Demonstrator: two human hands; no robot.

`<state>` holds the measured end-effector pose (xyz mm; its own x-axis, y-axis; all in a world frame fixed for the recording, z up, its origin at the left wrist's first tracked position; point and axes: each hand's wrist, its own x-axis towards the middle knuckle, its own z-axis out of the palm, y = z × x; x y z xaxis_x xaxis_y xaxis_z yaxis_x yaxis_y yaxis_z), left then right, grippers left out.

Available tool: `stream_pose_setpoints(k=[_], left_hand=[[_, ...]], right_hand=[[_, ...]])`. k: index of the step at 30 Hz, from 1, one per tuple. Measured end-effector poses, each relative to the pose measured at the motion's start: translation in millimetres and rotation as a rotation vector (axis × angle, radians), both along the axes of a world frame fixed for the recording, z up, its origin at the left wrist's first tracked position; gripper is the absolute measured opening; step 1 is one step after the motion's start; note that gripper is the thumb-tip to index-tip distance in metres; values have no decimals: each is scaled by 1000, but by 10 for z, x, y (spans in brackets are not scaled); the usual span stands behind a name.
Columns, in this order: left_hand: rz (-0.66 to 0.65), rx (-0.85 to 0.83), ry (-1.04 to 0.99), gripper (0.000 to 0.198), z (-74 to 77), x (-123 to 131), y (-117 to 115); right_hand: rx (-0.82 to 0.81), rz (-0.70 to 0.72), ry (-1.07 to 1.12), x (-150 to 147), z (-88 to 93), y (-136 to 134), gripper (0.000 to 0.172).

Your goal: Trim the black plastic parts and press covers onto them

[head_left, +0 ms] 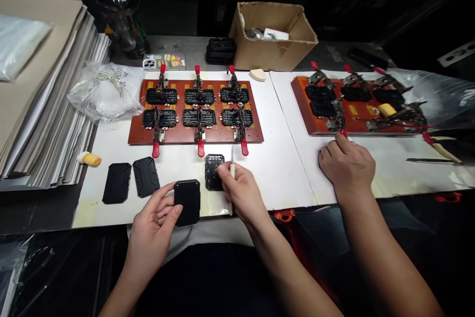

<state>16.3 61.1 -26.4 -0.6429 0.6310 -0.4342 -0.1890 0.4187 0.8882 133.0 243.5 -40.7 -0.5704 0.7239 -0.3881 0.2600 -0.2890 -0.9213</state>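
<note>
the left grip point(158, 220) is grasping a black plate point(187, 203) along its left edge, the thumb lying over the face and the fingers supporting from behind; the right grip point(245, 191) is pinching a tool point(232, 171), its thin tip pointing away from the wearer. a ribbed shell point(212, 171) is lying just left of the right grip, inner side up; whether the fingers are touching it, i cannot tell. for careful handling, i am thinking that holding the plate by its rim is sparing the smooth face, and that aiming the tip away from the left thumb is lowering the chance of a slip. a light pinch on the slim, pale handle is probably giving finer control than a tight fist. in texture, the plate is looking matt and flat, with clipped corners, while the shell is showing raised ribs, likely moulded plastic. left of the left grip, two more plates point(146, 177) are lying on the white-covered table point(282, 178). beyond both grips, a red-brown board point(181, 135) is carrying six black cases under metal clamps point(201, 148) with glossy red handles.
</note>
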Motion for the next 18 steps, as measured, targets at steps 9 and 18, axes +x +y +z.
stream_pose_setpoints(k=[9, 18], left_hand=[[-72, -130, 207, 60, -26, -224, 222], [-595, -220, 1116, 41, -123, -60, 377]], right_hand=[[503, 87, -297, 260, -17, 84, 36], [797, 267, -609, -119, -28, 201, 33]])
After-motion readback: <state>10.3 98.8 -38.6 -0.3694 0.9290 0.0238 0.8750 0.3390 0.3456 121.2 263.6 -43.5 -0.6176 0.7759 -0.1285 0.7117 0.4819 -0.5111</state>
